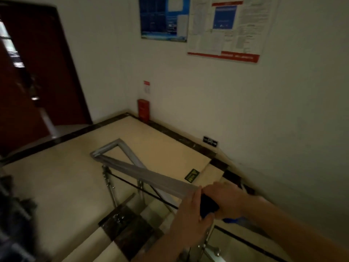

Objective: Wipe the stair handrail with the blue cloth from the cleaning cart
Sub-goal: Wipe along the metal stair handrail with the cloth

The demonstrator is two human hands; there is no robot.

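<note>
Dark-looking blue cloth (207,207) bunched on grey handrail (151,175).

I count two hands, my left hand (188,218) and my right hand (226,200); one blue cloth (207,207) between them; one handrail (151,174); two notice boards on the wall, a blue board (164,18) and a red-trimmed board (229,29); one red box (143,110) in the landing's far corner; one dark door (37,72).
</note>
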